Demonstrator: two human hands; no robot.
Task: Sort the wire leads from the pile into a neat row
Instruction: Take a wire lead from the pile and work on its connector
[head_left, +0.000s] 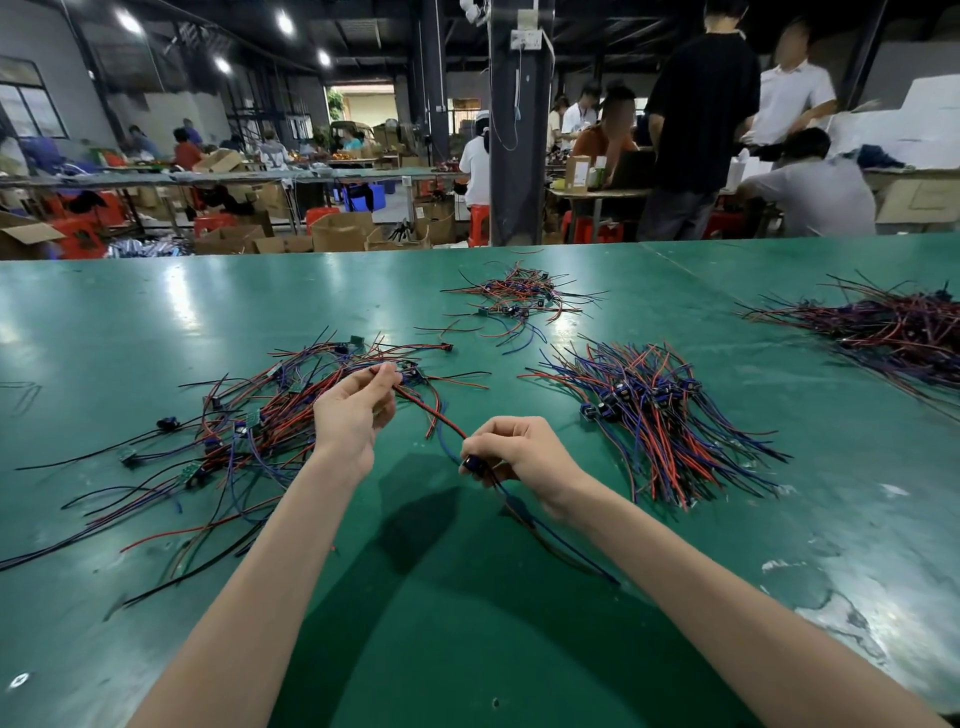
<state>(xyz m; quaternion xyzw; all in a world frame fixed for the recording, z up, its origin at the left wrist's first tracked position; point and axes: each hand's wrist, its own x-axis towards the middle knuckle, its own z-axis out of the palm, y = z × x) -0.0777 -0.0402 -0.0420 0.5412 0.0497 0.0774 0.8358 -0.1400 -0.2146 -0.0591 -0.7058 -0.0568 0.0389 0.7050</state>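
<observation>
A loose tangled pile of red, blue and black wire leads (244, 441) sprawls over the left of the green table (467, 623). One wire lead (434, 413) stretches between my hands. My left hand (353, 410) pinches its red and black wires above the pile's right edge. My right hand (511, 452) is closed around the lead's small dark component, and the lead's loose wires trail toward me beneath my wrist. To the right lies an aligned bundle of leads (654, 415), wires side by side with blue parts in a band across the middle.
A smaller tangle of leads (519, 301) lies further back in the middle. A big dark heap of leads (898, 332) sits at the far right. Beyond the table's far edge are people, benches, cardboard boxes and a dark pillar (519, 130).
</observation>
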